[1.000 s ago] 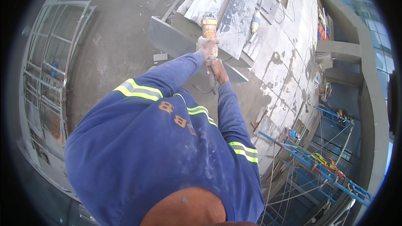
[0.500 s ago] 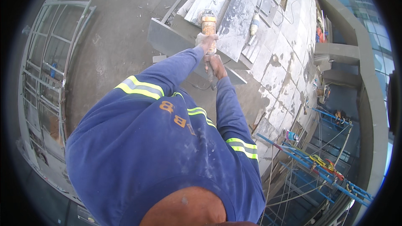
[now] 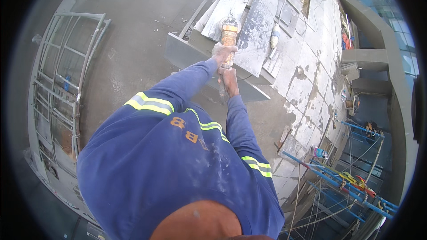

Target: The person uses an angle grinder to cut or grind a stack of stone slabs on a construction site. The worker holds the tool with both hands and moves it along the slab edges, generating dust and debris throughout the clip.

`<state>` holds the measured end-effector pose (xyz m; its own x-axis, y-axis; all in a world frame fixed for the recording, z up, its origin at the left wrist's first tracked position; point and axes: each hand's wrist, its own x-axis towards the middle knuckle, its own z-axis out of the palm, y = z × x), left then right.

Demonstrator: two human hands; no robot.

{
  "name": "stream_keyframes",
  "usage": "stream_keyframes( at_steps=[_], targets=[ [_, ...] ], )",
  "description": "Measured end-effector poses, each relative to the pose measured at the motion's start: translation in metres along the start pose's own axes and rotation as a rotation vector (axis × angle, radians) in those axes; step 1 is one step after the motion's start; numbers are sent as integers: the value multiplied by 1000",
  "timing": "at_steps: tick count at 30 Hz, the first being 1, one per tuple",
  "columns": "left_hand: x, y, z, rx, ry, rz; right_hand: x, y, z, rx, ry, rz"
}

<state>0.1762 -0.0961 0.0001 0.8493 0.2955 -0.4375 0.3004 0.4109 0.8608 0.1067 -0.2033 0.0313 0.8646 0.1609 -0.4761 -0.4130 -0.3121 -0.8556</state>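
Observation:
An orange angle grinder (image 3: 229, 37) stretches away from me, its body coated in pale dust. My left hand (image 3: 223, 54) is wrapped round the middle of its body. Closer to me, my right hand (image 3: 229, 81) grips its rear end. The grinder's head and disc lie over the near end of a long grey stone slab (image 3: 232, 1); dust hides whether the disc touches it. To the right lies a second long slab (image 3: 257, 33), whitened with powder.
Another power tool (image 3: 275, 36) with a pale body lies right of the slabs. A grey panel edge (image 3: 187, 52) sticks out at left. Metal scaffold frames (image 3: 73, 62) stand far left. Blue scaffold bars (image 3: 338, 180) and a paint bucket (image 3: 318, 152) are at lower right. Cables cross the tiled floor.
The view has shifted, so the surroundings sit slightly lower and farther right. Both hands keep their hold on the angle grinder, which stays at the near end of the slab.

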Motion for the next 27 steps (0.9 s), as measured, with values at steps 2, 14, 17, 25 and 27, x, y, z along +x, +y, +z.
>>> stream_keyframes(
  at_steps=[2, 14, 17, 25, 27],
  targets=[
    [-13, 8, -17, -19, -108, -14, -14, -2, 8, 23, -15, -10],
    [-8, 39, -141, -67, -154, -138, -5, 24, 135, 325, -166, 44],
    [-2, 34, -145, 11, -197, -153, -7, 24, 144, 426, -105, 66],
    [14, 32, -139, 195, -236, -168, -2, 26, 147, 537, -77, 97],
    [18, 33, -133, 158, -241, -191, 3, 26, 147, 562, -57, 93]
  ],
)
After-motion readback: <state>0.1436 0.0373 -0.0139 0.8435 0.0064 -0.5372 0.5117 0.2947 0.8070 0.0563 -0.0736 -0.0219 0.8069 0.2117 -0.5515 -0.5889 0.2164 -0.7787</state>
